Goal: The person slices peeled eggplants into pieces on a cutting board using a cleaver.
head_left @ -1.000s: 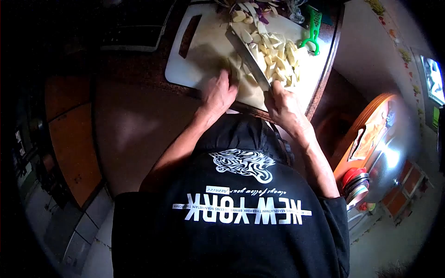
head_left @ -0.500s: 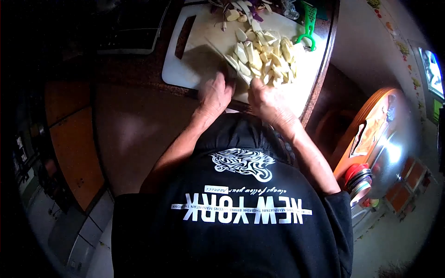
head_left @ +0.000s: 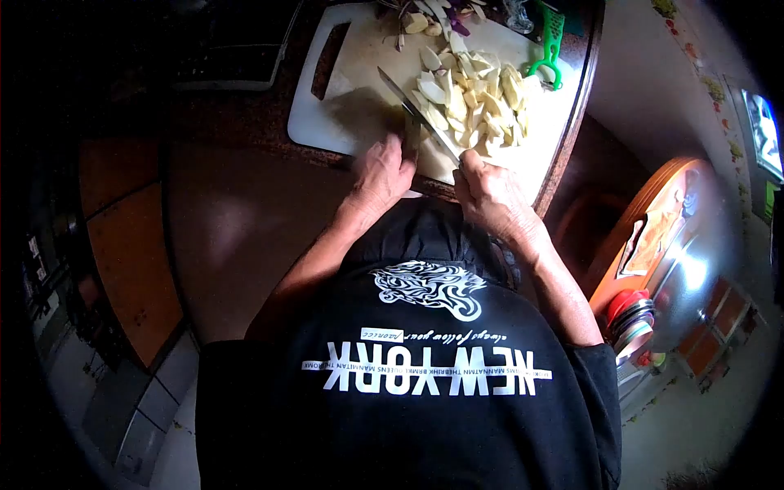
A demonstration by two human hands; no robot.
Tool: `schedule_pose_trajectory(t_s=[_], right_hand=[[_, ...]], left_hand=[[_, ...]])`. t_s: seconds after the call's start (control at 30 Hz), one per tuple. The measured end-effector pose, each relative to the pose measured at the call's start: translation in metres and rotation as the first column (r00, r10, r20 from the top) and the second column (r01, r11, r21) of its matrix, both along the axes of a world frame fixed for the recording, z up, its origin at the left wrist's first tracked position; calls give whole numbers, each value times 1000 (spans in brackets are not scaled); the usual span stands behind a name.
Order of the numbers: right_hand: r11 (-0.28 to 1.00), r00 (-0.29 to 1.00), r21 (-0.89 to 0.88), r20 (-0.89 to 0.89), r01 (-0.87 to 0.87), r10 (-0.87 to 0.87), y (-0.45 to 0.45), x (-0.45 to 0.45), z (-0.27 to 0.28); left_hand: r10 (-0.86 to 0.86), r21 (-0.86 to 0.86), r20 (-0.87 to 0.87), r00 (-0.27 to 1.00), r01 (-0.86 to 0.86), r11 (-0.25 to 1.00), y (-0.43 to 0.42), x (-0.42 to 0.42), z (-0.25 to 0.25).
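My right hand [head_left: 495, 193] is wrapped round the handle of a knife [head_left: 425, 121], its blade slanting up and left over the cutting board. My left hand [head_left: 380, 175] is at the board's near edge, left of the blade, with its fingers curled in. Shadow and blur hide what those fingers hold. Just right of the blade lies a heap of pale yellow cut vegetable pieces [head_left: 478, 102]. The white cutting board [head_left: 339, 131] beneath has a slot handle on its left side.
A green peeler [head_left: 551, 45] lies at the board's upper right. Purple and pale peelings [head_left: 453, 20] are at the far edge. A dark flat appliance [head_left: 233, 57] sits left on the brown speckled counter [head_left: 278, 122]. A round-topped wooden piece [head_left: 653, 220] stands at right.
My right hand and the knife have shifted slightly right, and the blade now shows more plainly beside the heap. My left hand remains near the board's edge, its fingers blurred.
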State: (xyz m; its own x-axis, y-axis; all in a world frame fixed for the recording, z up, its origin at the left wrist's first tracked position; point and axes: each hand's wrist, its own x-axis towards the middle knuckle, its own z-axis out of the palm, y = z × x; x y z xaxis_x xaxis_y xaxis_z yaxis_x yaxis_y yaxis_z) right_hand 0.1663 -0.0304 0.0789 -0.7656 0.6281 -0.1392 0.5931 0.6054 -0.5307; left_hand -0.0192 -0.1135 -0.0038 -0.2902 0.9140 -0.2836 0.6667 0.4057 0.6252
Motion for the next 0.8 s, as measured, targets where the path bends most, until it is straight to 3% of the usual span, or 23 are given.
schedule_pose_trajectory(t_s=[0.03,0.1,0.2,0.37,0.43,0.5,0.57,0.7,0.8], right_hand=[[1000,1000,-4,-16,-6,6,1,0,1],[999,1000,-32,-30,7,-8,1,1,7],[999,999,-40,-53,-6,4,-1,0,4],[999,1000,-14,4,-29,29,-10,-7,-1],[995,989,77,-131,-60,69,-17,-13,-16],[992,994,102,-78,-69,77,-19,-20,-27],[993,998,106,-38,-51,56,-16,-26,-22],[999,996,47,-84,-21,25,-6,-16,-24],[977,990,-168,-30,132,-139,5,-9,-10]], left_hand=[[0,-1,1,1000,0,1000,-1,0,-6],[25,194,38,999,-31,981,-3,0,-14],[36,100,70,997,-43,994,0,0,-14],[-3,92,49,999,-2,996,0,-2,-4],[-45,101,81,996,37,994,0,-1,1],[7,53,-37,999,-5,999,-6,-3,-2],[29,100,-24,999,-27,995,-9,-2,-8],[58,144,-23,998,-55,988,-6,2,-5],[101,146,78,992,-112,983,-2,1,2]])
